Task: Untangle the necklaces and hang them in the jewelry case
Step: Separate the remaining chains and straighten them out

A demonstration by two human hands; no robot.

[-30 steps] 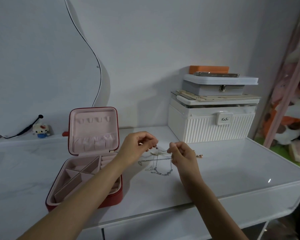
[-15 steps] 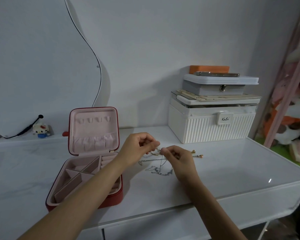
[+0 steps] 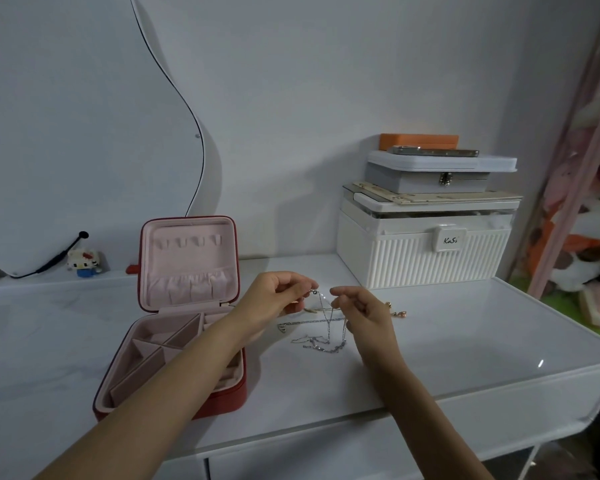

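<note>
Left hand [image 3: 276,297]: fingers curled, thumb and forefinger pinched together on the end of a silver chain at what appears to be its clasp. Right hand [image 3: 364,306]: fingers curled, thumb and forefinger pinched on chain strands a short way to the right of the left hand's grip; which strand it holds cannot be told. Both hands are raised above the table.

Necklaces [image 3: 321,336]: a tangled bundle of thin silver chains, partly lifted. Strands hang from both pinches; the lower loops lie on the white table [image 3: 482,327] directly below and between the hands. A gold-toned chain with small end beads [image 3: 400,313] lies on the table just behind the right hand, its middle hidden by that hand.

Jewelry case [image 3: 177,341]: red outside, pink lining, open, on the table left of the hands, with the left forearm crossing over its near right corner. Lid upright, showing a row of small hooks above a gathered pocket. No chain is visible on the hooks. Base divided into compartments.

Behind the right hand: white ribbed storage box [image 3: 423,251] against the wall, with a grey latched box [image 3: 437,174] stacked on it. At far left, a small toy figure [image 3: 83,261] by the mirror [image 3: 66,133]
</note>
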